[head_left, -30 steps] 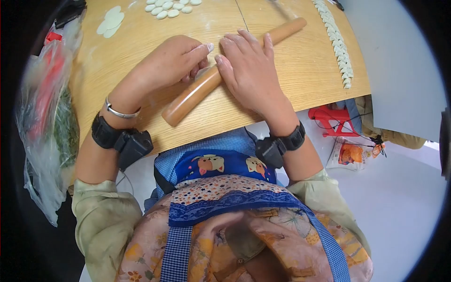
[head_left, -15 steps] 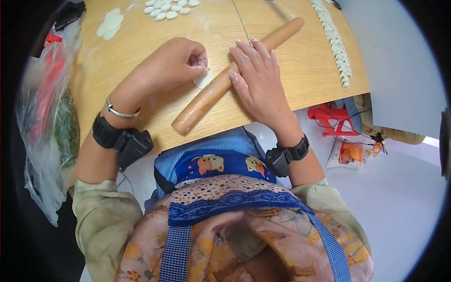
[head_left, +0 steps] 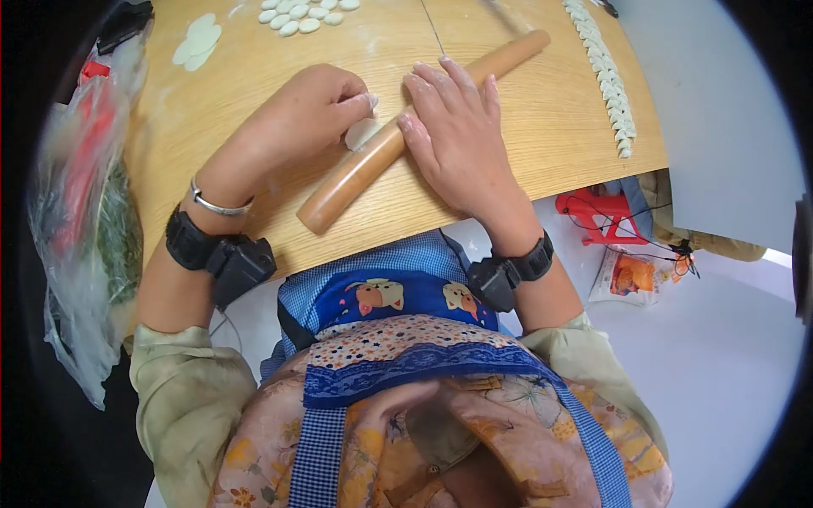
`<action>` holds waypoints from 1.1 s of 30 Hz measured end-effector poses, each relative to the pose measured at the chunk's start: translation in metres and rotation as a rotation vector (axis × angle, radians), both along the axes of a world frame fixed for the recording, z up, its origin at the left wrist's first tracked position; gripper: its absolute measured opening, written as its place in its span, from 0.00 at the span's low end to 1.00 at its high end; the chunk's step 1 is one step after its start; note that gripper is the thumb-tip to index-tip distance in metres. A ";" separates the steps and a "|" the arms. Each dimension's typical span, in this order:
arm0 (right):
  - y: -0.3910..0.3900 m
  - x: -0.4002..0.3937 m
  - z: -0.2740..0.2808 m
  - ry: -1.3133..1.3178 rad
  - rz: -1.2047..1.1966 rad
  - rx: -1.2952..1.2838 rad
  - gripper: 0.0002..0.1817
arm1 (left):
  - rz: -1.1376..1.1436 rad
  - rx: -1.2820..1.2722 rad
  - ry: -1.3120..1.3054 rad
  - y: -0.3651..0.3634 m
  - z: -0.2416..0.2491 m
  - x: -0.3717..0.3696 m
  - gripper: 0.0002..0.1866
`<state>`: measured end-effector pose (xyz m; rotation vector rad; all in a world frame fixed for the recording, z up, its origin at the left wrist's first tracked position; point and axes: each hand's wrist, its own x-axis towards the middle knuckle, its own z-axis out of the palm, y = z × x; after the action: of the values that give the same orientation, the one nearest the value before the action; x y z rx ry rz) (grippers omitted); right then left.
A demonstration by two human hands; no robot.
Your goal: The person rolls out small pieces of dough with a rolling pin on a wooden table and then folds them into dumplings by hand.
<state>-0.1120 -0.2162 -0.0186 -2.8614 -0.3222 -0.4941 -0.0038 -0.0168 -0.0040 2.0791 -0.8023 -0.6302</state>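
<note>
A wooden rolling pin [head_left: 356, 179] lies slantwise on the table near its front edge. My right hand [head_left: 453, 127] rests flat on the pin, fingers stretched over its middle. Left of the pin, my left hand [head_left: 326, 106] is closed, thumb and fingertips pinched together at the edge of a small round dough wrapper [head_left: 362, 134]. The pin's side meets the wrapper's right edge. Flour whitens the fingertips of both hands.
Several small dough discs [head_left: 298, 12] lie at the back of the wooden table [head_left: 542, 144], with flat wrappers [head_left: 201, 38] to their left. A row of folded dough pieces [head_left: 605, 72] runs along the right side. Plastic bags [head_left: 85, 195] hang at the left edge.
The rolling pin and my right hand have shifted slightly left. More of the wrapper shows beneath my left hand, whose fingers have turned a little.
</note>
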 end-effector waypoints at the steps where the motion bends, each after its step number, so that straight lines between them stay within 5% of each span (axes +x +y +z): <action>1: 0.003 0.006 0.000 -0.012 -0.007 -0.012 0.25 | 0.038 -0.034 -0.001 -0.001 -0.002 -0.001 0.17; 6: 0.012 0.034 -0.001 0.004 0.020 -0.025 0.25 | 0.008 -0.060 -0.065 0.002 -0.001 0.003 0.21; 15: -0.006 -0.007 -0.002 0.000 -0.003 0.043 0.26 | -0.088 -0.072 -0.146 0.004 -0.002 0.001 0.10; 18: -0.011 -0.022 0.000 0.021 -0.022 0.031 0.26 | 0.027 -0.041 0.110 0.005 0.005 -0.001 0.07; 33: 0.011 0.044 -0.004 -0.055 0.058 -0.005 0.23 | 0.046 -0.001 0.202 0.006 0.003 0.007 0.17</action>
<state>-0.0683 -0.2050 -0.0230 -2.8387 -0.4148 -0.5629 0.0031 -0.0109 -0.0008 1.9896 -0.6383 -0.7993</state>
